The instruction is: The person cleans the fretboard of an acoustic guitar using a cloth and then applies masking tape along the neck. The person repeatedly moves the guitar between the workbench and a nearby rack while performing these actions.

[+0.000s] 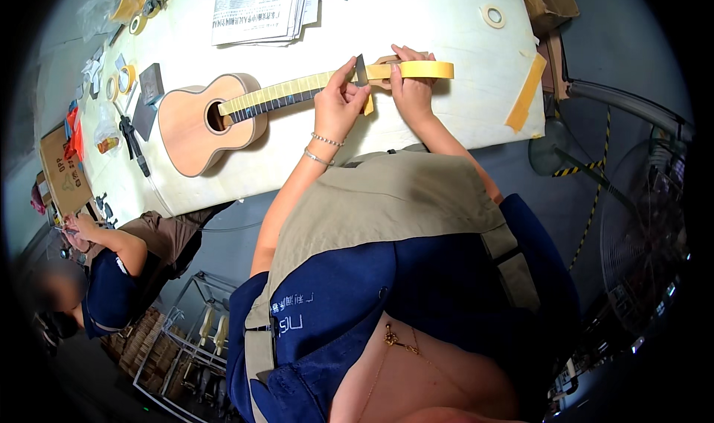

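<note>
A small guitar (186,129) with a pale wooden body lies on the white-covered table, its neck pointing right. Yellow tape (279,93) runs along the upper side of the neck, beside the dark fretboard (286,101). Close to the head end, my left hand (340,107) pinches a thin dark flat blade (361,70). A short yellow tape end (368,105) hangs by those fingers. My right hand (413,95) grips a roll of yellow tape (431,69), seen edge-on, with a strip stretching left toward the blade. The headstock is mostly hidden by my hands.
Newspapers (256,14) lie at the far side. A pale tape roll (493,16) and an orange-yellow strip (526,92) are on the right. Tape rolls, a dark block (151,83) and a black clamp-like tool (134,144) sit left. Another person (123,263) works at lower left.
</note>
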`<state>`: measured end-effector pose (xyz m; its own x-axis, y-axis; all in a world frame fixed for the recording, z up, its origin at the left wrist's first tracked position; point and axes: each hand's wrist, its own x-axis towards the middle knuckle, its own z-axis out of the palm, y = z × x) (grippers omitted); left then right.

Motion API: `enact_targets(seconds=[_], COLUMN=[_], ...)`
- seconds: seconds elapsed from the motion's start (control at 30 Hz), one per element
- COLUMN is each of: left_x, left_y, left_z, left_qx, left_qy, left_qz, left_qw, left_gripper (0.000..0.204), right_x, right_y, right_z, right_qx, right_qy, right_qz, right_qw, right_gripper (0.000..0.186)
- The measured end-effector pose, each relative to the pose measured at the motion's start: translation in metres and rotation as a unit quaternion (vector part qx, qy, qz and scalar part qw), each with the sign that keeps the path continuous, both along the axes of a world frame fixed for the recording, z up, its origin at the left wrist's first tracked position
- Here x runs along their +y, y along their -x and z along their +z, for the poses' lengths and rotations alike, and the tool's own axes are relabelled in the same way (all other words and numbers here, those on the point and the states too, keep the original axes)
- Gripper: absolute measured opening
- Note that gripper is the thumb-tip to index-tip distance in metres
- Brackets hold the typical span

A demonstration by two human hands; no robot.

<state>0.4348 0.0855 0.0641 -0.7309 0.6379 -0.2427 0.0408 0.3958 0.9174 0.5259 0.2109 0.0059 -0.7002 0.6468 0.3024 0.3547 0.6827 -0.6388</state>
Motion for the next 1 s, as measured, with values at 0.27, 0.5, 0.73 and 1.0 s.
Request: enact_targets(seconds=[0.27,0.5,0.73,1.0], left_x=[-0.009,-0.051,-0.024,-0.176], left_y=[0.006,0.007,-0.018,0.090], left_z=[-0.022,-0.001,0.028,0.012], left_qx=[0.029,0.289,-0.298,-0.032], left_qy=[-0.026,-0.027,-0.203,-0.110], left_qz=[0.001,-0.152,0.102,0.230], left_qw=[0.999,0.945,0.927,0.966], left_gripper=[0.053,0.058,0.016,0.006], right_x=[-0.040,-0.027,-0.049,0.045], right_y=[-0.005,-0.003,0.002,-0.055], right_z=[0.067,0.078,0.094,0.067], right_qx=[0.195,0.311,0.350,0.518], right_qy=[-0.038,0.437,0.602,0.738], right_qz=[0.368,0.101,0.096,0.005], right_qw=[0.908,0.838,0.711,0.433], right_gripper=[0.028,0.042,0.041,0.044])
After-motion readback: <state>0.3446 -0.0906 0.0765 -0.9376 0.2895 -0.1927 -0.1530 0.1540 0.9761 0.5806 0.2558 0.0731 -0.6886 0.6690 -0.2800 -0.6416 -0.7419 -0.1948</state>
